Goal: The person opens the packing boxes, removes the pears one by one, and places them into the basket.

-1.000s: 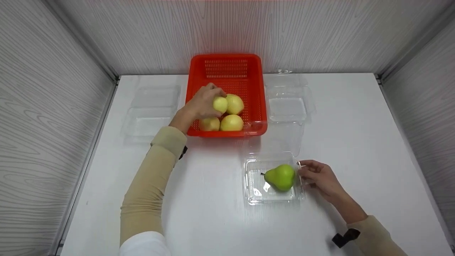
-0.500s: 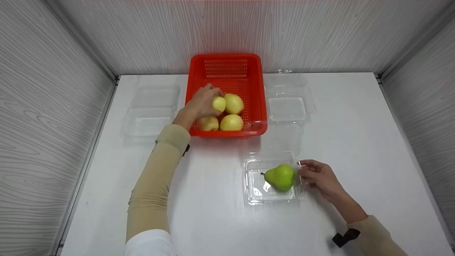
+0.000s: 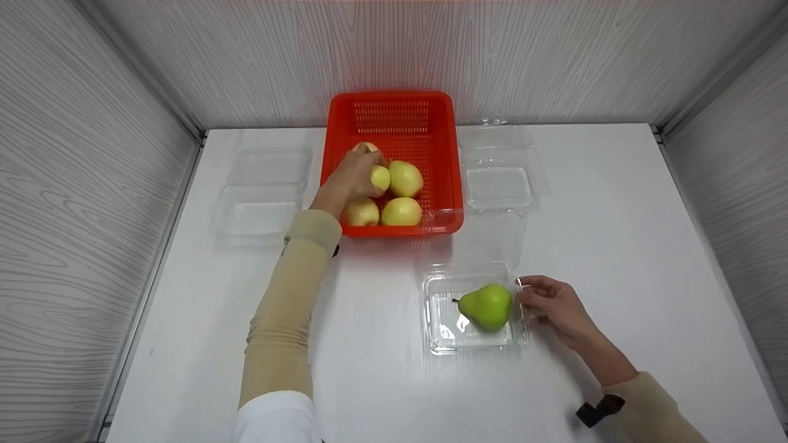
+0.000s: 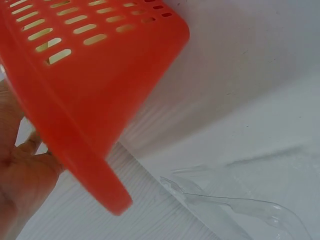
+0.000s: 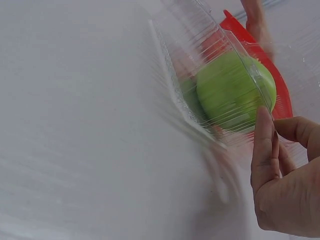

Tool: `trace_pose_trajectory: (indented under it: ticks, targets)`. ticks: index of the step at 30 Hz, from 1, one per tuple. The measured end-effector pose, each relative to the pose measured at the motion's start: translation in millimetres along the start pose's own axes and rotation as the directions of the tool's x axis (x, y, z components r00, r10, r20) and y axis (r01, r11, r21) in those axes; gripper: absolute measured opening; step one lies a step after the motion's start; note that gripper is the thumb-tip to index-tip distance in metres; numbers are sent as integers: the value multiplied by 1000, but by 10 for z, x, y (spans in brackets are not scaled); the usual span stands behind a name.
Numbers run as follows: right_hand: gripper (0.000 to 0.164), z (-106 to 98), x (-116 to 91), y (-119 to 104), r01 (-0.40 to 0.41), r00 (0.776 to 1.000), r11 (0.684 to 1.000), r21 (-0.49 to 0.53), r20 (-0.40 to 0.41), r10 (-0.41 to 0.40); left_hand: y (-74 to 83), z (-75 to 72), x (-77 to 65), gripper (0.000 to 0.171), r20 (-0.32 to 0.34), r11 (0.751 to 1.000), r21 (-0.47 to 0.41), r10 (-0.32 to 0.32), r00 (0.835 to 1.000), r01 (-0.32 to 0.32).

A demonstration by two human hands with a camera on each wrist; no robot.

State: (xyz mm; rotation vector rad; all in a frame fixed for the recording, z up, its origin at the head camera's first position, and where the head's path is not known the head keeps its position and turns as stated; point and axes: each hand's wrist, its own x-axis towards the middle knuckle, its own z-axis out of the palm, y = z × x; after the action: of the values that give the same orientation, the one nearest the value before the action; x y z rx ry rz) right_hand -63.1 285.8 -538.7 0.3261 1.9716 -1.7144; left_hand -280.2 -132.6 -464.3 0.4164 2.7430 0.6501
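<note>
In the head view my left hand reaches into the red basket, its fingers and thumb around a yellow apple. More yellow apples lie beside it; the hand partly covers one behind it. In the left wrist view, part of the left hand shows past the basket's rim. My right hand pinches the right rim of an open clear plastic clamshell box. A green pear lies on its side in that box. The right wrist view shows thumb and fingers on the rim.
Two more open clear clamshell boxes stand on the white table: one box left of the basket, another box right of it. The front box's raised lid overlaps the basket's front right corner. Grey wood-patterned panels enclose the table.
The left forearm has swung to the right, and the left hand has shifted slightly within the basket, uncovering part of an apple behind it. The right hand, box and pear stay put.
</note>
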Motion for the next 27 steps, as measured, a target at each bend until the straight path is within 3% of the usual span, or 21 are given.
trace_pose_trajectory:
  ticks: [9,15,21,27]
  targets:
    - [51,13,-12,-24,9,1000,1000,9,8,-9,-20,42,11,47,24,998,42,-37,999,36]
    - [50,12,-16,-35,6,1000,1000,6,8,-6,-1,7,-21,54,19,998,45,-37,999,36]
    - [50,8,-18,-23,1,1000,1000,3,6,-1,97,-83,-103,62,23,998,59,18,1000,-20]
    - [51,4,-20,-30,-5,1000,1000,5,-4,5,341,-161,-231,67,24,993,55,106,994,-107]
